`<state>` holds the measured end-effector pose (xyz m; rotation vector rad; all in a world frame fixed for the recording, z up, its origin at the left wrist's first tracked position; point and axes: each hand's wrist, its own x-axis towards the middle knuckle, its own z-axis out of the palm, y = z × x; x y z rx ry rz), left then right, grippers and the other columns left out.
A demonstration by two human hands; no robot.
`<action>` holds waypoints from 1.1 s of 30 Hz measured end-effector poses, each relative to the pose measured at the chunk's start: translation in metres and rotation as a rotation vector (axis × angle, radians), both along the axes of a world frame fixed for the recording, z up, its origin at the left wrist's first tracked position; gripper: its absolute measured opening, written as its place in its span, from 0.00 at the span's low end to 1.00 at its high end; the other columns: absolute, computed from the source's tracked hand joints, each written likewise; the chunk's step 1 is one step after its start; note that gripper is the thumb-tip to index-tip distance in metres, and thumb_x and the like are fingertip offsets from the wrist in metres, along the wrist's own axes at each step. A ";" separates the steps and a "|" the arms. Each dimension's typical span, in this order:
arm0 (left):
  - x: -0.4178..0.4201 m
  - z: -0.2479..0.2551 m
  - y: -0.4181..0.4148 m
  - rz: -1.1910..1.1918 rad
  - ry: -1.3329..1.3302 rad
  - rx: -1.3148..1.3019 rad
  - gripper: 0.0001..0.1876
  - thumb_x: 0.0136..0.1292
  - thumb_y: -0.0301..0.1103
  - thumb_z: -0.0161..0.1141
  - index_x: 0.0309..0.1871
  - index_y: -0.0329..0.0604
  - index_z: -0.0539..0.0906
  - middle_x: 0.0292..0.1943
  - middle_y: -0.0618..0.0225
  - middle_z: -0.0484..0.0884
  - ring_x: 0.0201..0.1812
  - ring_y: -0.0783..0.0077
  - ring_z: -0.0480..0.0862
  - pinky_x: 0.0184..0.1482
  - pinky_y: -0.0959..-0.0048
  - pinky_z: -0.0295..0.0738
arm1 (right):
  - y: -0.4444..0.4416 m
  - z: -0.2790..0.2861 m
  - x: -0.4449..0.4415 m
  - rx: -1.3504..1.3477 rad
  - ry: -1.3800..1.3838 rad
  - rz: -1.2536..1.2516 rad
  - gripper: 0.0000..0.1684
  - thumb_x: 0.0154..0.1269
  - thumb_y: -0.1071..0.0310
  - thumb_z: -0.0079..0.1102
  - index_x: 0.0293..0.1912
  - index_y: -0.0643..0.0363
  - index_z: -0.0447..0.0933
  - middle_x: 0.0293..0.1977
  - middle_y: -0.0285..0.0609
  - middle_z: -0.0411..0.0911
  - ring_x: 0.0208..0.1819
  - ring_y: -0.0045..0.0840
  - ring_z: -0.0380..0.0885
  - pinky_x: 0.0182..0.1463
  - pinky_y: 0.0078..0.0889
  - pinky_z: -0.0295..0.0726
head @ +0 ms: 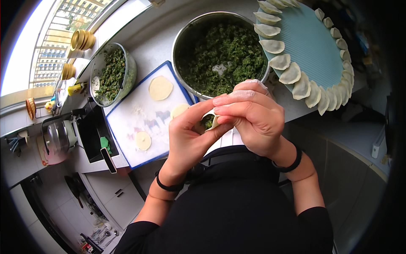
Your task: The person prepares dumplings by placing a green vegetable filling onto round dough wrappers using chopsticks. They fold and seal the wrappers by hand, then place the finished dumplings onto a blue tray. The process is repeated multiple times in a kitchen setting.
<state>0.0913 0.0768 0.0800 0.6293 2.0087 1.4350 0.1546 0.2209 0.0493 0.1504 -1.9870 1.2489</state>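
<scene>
Between both hands is a dumpling (209,121), its wrapper folded around green filling that still shows at the left end. My left hand (193,130) cups it from the left, with thumb and forefinger along its edges. The fingertips of my right hand (253,117) pinch the wrapper's right part together, and white flour coats some of those fingers. Just beyond the hands stands a steel bowl (219,60) of chopped green filling. To the left, round dough wrappers (161,88) lie on a floured white board (127,127) with a blue rim; one is partly behind my left hand.
A pale blue ribbed tray (312,47) at the right carries several folded dumplings (272,46) around its edge. A glass bowl (130,76) of filling stands behind the board. Left of it are a black sink (92,133) and a clear kettle (58,136), near the window.
</scene>
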 end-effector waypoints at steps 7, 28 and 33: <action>-0.012 -0.008 0.007 -0.041 0.187 0.170 0.20 0.49 0.23 0.68 0.46 0.34 0.76 0.41 0.64 0.81 0.41 0.75 0.81 0.43 0.79 0.76 | 0.002 -0.012 0.003 -0.291 -0.167 0.121 0.21 0.56 0.65 0.62 0.49 0.64 0.75 0.46 0.48 0.77 0.47 0.33 0.76 0.50 0.31 0.75; -0.022 -0.017 0.010 0.116 1.004 0.239 0.10 0.43 0.16 0.66 0.31 0.34 0.80 0.29 0.62 0.82 0.29 0.68 0.81 0.31 0.76 0.77 | -0.015 -0.013 0.009 -0.488 -0.355 0.002 0.21 0.53 0.77 0.64 0.49 0.65 0.74 0.29 0.40 0.76 0.30 0.16 0.74 0.36 0.19 0.77; -0.016 -0.009 0.017 0.197 0.344 0.349 0.16 0.47 0.19 0.67 0.43 0.35 0.80 0.39 0.62 0.81 0.39 0.72 0.81 0.40 0.76 0.78 | -0.011 -0.008 0.009 -0.556 -0.362 0.057 0.20 0.54 0.76 0.64 0.48 0.65 0.74 0.31 0.39 0.78 0.31 0.15 0.75 0.38 0.19 0.78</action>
